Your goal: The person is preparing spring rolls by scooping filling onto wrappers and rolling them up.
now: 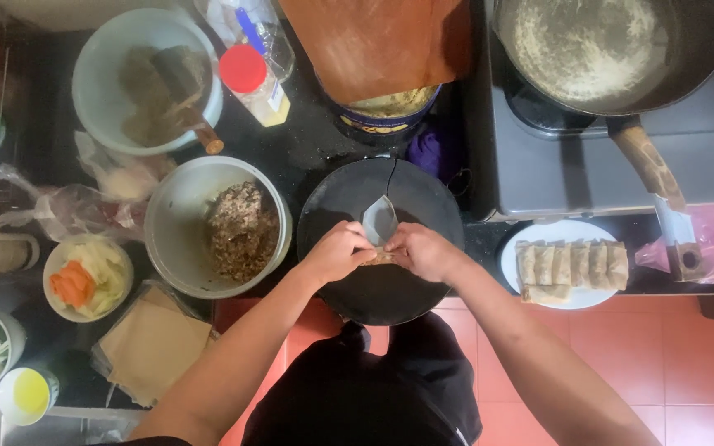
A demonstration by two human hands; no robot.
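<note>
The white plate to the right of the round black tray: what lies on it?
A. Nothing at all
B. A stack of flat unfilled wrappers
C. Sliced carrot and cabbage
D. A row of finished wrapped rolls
D. The white plate holds a row of pale rolls lying side by side, with one more roll across the front. It sits beside the black tray, where the left hand and right hand fold a wrapper.

Toward the counter's left edge you have a bowl of minced filling (241,231), a small bowl of carrot and cabbage (86,277) and a stack of square wrappers (152,345). On your right, a white plate (512,263) holds finished rolls (573,264), and a frying pan (613,49) sits on the stove (555,157).
</note>
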